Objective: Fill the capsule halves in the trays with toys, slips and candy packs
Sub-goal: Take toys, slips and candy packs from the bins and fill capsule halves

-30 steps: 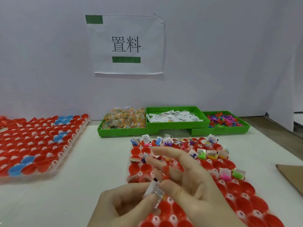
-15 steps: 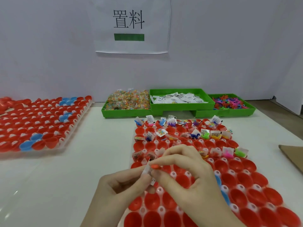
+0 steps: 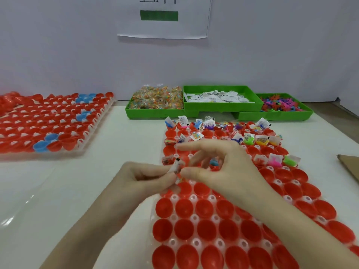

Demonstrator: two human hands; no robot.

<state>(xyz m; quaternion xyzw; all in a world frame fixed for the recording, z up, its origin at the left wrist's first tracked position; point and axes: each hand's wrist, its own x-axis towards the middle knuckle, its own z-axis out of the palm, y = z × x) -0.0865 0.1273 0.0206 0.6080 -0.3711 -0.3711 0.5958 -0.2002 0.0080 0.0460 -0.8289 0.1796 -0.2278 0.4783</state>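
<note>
A clear tray (image 3: pixel 195 243) of red capsule halves lies in front of me; its far rows hold toys, slips and candy packs, its near rows are bare red cups. My left hand (image 3: pixel 141 181) grips a small bundle of white paper slips (image 3: pixel 177 167) over the tray's left side. My right hand (image 3: pixel 219 167) hovers over the tray's middle, thumb and a finger pinching at the slips, index finger stretched out to the left. A blue toy (image 3: pixel 214 162) shows under my right fingers.
Three green bins stand at the back: candy packs (image 3: pixel 157 100), paper slips (image 3: pixel 219 97), colourful toys (image 3: pixel 279 104). A second tray (image 3: pixel 48 121) of red and blue capsule halves lies at the left. A brown cardboard piece (image 3: pixel 349 166) sits at the right edge.
The view has tilted down and closer. My right hand's fingers have spread, with the index finger stretched out, while both hands keep working the slips.
</note>
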